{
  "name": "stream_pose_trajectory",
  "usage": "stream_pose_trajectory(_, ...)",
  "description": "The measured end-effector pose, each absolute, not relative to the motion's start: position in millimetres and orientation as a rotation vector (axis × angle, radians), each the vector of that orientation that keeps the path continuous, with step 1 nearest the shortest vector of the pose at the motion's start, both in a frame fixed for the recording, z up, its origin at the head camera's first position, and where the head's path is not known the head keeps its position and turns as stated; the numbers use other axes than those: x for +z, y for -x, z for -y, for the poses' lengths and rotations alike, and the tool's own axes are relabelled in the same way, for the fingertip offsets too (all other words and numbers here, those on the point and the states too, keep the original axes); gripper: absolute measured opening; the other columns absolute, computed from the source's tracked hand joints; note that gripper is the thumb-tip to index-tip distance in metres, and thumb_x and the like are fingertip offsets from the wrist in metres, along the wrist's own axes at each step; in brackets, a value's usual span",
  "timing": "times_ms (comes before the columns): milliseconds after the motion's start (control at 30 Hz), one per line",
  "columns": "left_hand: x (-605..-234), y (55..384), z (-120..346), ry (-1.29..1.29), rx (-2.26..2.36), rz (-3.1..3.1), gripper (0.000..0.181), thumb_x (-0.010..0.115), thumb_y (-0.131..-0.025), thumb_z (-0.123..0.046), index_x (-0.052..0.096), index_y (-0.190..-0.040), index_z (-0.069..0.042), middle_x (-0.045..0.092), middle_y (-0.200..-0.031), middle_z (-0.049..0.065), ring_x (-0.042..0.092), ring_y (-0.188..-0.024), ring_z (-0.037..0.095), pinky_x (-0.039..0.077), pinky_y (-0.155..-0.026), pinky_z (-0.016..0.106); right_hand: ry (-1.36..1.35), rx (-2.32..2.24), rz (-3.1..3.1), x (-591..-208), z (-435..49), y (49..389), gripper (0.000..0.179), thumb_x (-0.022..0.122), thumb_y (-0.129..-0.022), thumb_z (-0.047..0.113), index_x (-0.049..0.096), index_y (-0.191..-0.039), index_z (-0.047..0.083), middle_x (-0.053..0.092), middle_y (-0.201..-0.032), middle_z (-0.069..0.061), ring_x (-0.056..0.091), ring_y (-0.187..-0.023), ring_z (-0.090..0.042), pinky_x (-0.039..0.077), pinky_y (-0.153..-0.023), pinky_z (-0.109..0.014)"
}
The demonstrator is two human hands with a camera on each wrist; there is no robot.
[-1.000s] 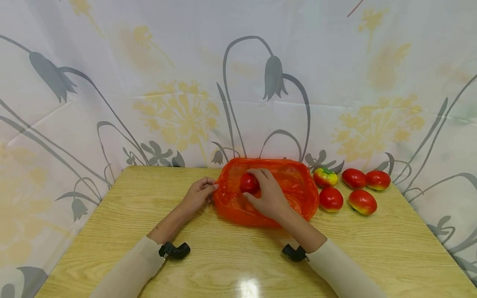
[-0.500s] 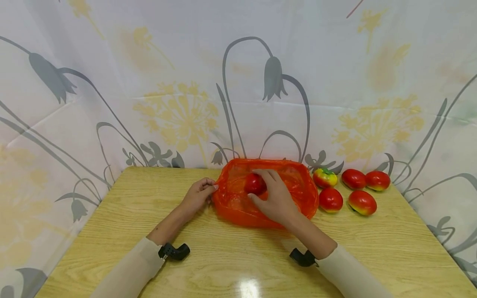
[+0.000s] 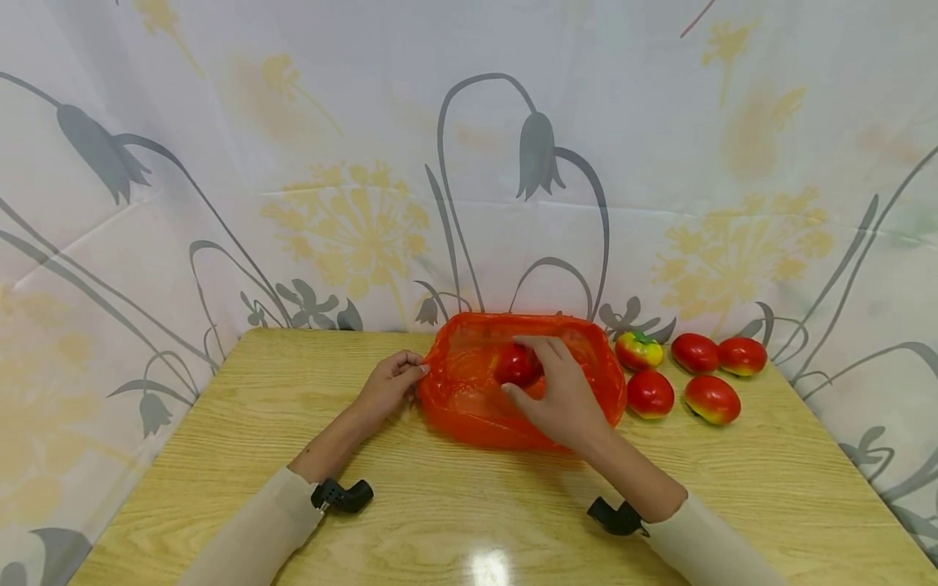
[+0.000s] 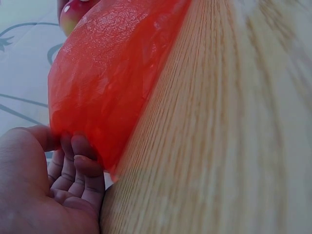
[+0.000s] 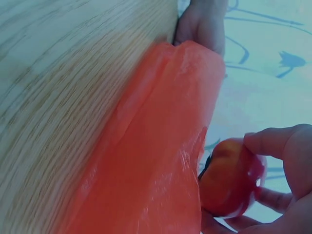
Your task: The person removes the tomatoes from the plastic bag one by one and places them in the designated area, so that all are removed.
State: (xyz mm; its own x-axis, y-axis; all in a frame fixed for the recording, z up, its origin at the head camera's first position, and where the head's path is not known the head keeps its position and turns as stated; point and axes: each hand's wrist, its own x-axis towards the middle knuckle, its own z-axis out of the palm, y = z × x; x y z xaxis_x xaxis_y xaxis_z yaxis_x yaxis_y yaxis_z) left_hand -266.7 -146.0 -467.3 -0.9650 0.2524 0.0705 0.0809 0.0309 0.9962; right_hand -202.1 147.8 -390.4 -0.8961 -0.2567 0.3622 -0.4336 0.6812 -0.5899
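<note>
An orange-red plastic bag (image 3: 469, 423) stands on the table with its mouth spread wide. At its left rim, my left hand (image 3: 388, 387) pinches the plastic between thumb and fingers, as the left wrist view also shows. My right hand (image 3: 564, 399) grips a glossy red persimmon (image 3: 515, 365) over the bag's mouth, thumb on the near side and fingers on the far side. In the right wrist view the persimmon (image 5: 229, 180) shows an orange-yellow flank and a dark leafy cap, and the bag's rim partly overlaps it.
Several red-and-yellow persimmons lie right of the bag: one persimmon (image 3: 650, 394) close by its side, another persimmon (image 3: 713, 400) further right. Behind them a persimmon with a green cap (image 3: 639, 351) faces up. A flower-patterned cloth (image 3: 352, 122) hangs along the table's (image 3: 454, 513) back edge.
My right hand has moved to the right over the bag, carrying the persimmon with it. The left hand stays at the bag's left rim.
</note>
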Motion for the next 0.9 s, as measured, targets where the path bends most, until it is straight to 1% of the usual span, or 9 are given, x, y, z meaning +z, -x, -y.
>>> stream_pose_trajectory(267,-467.9,267.8,144.9,-0.334,2.087,-2.160,0.013,0.058,-0.108,-0.008,0.059,-0.112,0.004,0.065,-0.079,-0.002,0.055,-0.068,0.015,0.050,-0.062,0.024,-0.561,0.991,2.607,-390.5,-160.4,199.3,0.067,0.087,-0.088,0.022,0.055,-0.146,0.013,0.056,-0.143,-0.011,0.055,-0.126,-0.031,0.058,-0.098,-0.051)
stream_pose_trajectory(500,-468.2,268.1,145.2,-0.348,2.087,-2.158,0.017,0.059,-0.107,-0.008,0.057,-0.113,0.008,0.065,-0.080,-0.002,0.055,-0.069,0.014,0.050,-0.063,0.024,-0.546,0.984,2.590,-391.1,-173.7,195.8,0.068,0.088,-0.087,0.019,0.055,-0.146,0.013,0.056,-0.142,-0.011,0.056,-0.126,-0.031,0.057,-0.099,-0.053)
stream_pose_trajectory(733,-467.7,267.2,145.2,-0.358,2.081,-2.167,0.020,0.058,-0.108,-0.007,0.056,-0.115,0.011,0.065,-0.080,-0.004,0.055,-0.069,0.012,0.050,-0.063,0.023,-0.512,0.973,2.590,-390.9,-185.0,191.9,0.066,0.087,-0.088,0.017,0.055,-0.146,0.012,0.054,-0.146,-0.011,0.055,-0.129,-0.033,0.056,-0.101,-0.055)
stream_pose_trajectory(900,-467.5,266.2,145.6,-0.364,2.071,-2.184,0.020,0.058,-0.108,-0.008,0.057,-0.115,0.011,0.065,-0.081,-0.003,0.055,-0.069,0.013,0.051,-0.063,0.023,-0.502,0.961,2.585,-392.4,-192.5,189.7,0.066,0.086,-0.089,0.016,0.055,-0.147,0.011,0.054,-0.146,-0.013,0.054,-0.130,-0.034,0.054,-0.103,-0.057)
